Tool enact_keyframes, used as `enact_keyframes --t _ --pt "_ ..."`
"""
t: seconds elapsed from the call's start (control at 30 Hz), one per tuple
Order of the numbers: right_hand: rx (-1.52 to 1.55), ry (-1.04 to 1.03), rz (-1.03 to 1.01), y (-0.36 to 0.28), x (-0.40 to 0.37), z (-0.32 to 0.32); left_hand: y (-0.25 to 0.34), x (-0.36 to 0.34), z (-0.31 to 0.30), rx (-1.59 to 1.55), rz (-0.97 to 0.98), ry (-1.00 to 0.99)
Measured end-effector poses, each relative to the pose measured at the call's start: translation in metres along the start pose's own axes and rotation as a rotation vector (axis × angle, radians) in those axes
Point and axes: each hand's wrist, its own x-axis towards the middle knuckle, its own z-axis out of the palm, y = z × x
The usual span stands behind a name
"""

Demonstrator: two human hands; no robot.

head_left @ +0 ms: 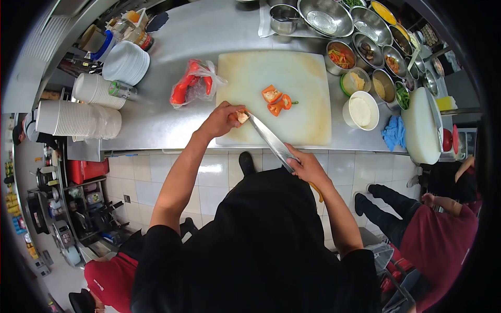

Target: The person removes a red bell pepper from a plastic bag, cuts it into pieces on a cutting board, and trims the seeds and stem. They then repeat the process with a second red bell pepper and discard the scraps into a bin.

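- Two bare hands show: a left hand (pixel 221 121) and a right hand (pixel 307 166).
- The left fingers are closed around one pepper piece (pixel 242 117), above the near left part of the cutting board.
- The right fingers are wrapped around the grip end of one knife (pixel 271 140); its blade slants up and left, its tip at or just beside the held piece. I cannot tell whether the two touch.
- Beyond and to the right of the left fingers, about three cut orange-red pieces (pixel 271 94) lie close together on the one pale cutting board (pixel 308 73); one of them has a green stem.
- Left of the board and beyond the left fingers, one clear plastic bag (pixel 200 92) holds red peppers (pixel 180 88); their number is hard to tell.
- Farther left of the fingers stand two stacks of white tubs (pixel 78 119), one stack of white lids (pixel 124 61) and one green can (pixel 122 90), all on the steel counter (pixel 203 31).
- To the right of the fingers, beside the board, are one white tub (pixel 360 110) with pale contents, one green-rimmed tub (pixel 355 82), one steel bowl of cut strips (pixel 340 55) and one blue cloth (pixel 394 132).
- Beyond these are many more steel bowls (pixel 325 16), overlapping too much to count.
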Motion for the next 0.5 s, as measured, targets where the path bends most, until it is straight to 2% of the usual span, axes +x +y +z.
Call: enact_keyframes --t 0.07,0.27,0.5 --pt "0.15 -0.043 0.094 0.017 -0.011 0.003 0.012 -0.003 0.003 -0.021 -0.072 -0.062" --pt "0.301 -0.054 0.174 0.021 -0.019 0.019 0.016 0.0 0.002 0.068 -0.121 -0.106" --pt "0.389 -0.098 0.182 0.037 -0.008 0.037 0.013 0.0 0.005 0.091 -0.132 -0.099"
